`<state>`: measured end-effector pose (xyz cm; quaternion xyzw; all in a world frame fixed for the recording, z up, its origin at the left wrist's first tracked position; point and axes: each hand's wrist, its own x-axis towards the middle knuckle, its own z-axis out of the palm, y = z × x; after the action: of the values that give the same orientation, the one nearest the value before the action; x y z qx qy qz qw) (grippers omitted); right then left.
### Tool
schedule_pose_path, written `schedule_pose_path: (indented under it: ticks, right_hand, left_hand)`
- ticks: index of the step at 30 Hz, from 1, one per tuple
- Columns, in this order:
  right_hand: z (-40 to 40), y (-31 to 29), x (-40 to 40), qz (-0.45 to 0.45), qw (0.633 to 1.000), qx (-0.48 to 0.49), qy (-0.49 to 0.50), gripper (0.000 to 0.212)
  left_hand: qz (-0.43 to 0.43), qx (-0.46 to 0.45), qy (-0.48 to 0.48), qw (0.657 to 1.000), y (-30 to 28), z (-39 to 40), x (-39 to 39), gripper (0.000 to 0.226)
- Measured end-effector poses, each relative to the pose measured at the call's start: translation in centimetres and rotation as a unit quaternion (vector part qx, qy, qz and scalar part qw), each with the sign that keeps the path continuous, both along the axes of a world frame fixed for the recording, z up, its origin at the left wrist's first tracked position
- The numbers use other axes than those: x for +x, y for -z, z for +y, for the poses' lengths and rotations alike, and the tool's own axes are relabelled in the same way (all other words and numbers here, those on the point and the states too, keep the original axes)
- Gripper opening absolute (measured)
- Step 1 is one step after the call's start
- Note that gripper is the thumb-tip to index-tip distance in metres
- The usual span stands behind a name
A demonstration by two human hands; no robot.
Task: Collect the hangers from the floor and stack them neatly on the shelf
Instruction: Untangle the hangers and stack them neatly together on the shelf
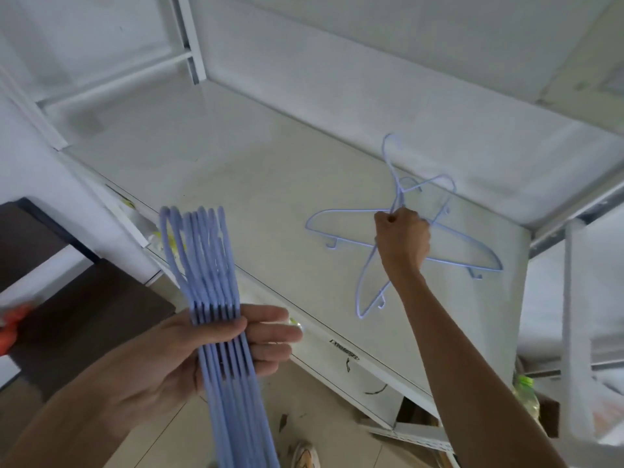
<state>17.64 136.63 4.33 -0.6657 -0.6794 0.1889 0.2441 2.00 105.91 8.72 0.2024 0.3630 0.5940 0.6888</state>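
Note:
My left hand (189, 352) grips a tight bundle of several light blue hangers (216, 271), held edge-on with their hooks pointing up, in front of the shelf's front edge. My right hand (403, 239) reaches over the white shelf (236, 170) and is closed around the necks of two light blue wire hangers (341, 228). These two cross each other and lie on or just above the shelf surface at its right side. One hook (388, 153) points up toward the shelf's back wall.
The shelf has a white back wall (371, 79) and white metal posts (189, 35). A dark brown piece of furniture (77, 315) stands at the lower left. Below lie a tiled floor (162, 430), a shoe (305, 454) and a green-capped bottle (525, 396).

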Motion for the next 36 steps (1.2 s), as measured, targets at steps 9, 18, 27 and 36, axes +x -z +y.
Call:
schedule_pose_path:
  ticks: [9,18,27,36]
  right_hand:
    - [-15.6,-8.3,6.1,0.143,0.958,0.04,-0.246,0.026]
    - [-23.9,-5.5,5.6,-0.073,0.914,0.054,-0.394,0.032]
    - [-23.9,-4.6,7.1,0.066,0.898,-0.198,-0.388,0.029]
    - [-26.2,-5.7,10.4,0.383,0.705,-0.496,-0.332,0.034]
  left_hand:
    - [0.027,-0.09,0.041,0.995,-4.1,1.5,1.2,0.049]
    - [0.007,-0.056,0.048,0.997,-1.9,1.1,5.0,0.045]
    - [-0.023,-0.055,-0.022,0.998,-1.4,3.0,5.7,0.041]
    - [-0.091,-0.045,-0.018,0.995,-3.3,4.2,2.6,0.047]
